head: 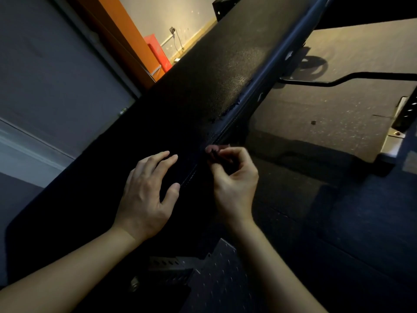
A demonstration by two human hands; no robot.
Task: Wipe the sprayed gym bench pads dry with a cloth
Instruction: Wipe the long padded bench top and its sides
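While the black bench pad (209,71) runs as a long dark band from about 7 o'clock up toward 1 o'clock, both of your bare hands work near its lower half. Your left hand (146,190) lies flat on the pad's top surface, fingers spread apart and pointing toward 1 o'clock, with nothing held in it. Your right hand (232,179) sits just beside it at the pad's right edge, along the stitched seam (194,173); its fingers are curled together, with the fingertips (216,152) pinched at that edge on something small and dark. Whether that is a cloth or the pad's own trim cannot be told in this dim light.

Further up the pad, toward 1 o'clock of your right hand, wet droplets (225,111) glisten on the pebbled surface close to the right edge. Below the pad at 6 o'clock a perforated metal plate (216,263) of the frame shows between your forearms. At 3 o'clock lies the speckled rubber floor (334,109), crossed by a black bent bar (352,78). At 11 o'clock an orange panel (121,32) and a red box (158,53) stand against the wall.
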